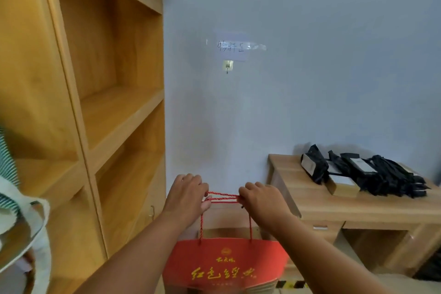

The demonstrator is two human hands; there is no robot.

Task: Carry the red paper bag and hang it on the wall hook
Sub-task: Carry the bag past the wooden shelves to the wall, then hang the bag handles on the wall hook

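Note:
A red paper bag [226, 262] with gold lettering hangs low in the middle of the view from its red cord handles [223, 197]. My left hand [187, 196] grips the left end of the cords and my right hand [262, 199] grips the right end, so the cords stretch level between them. A small wall hook [227, 66] sits on the pale wall above and ahead, under a taped paper label [231, 46]. The hook is bare and well above my hands.
A tall wooden shelf unit [100, 107] fills the left side. A wooden desk [353, 200] stands at the right against the wall, carrying a pile of black packets [372, 170]. Striped fabric and a white bag strap [14, 198] show at the far left edge.

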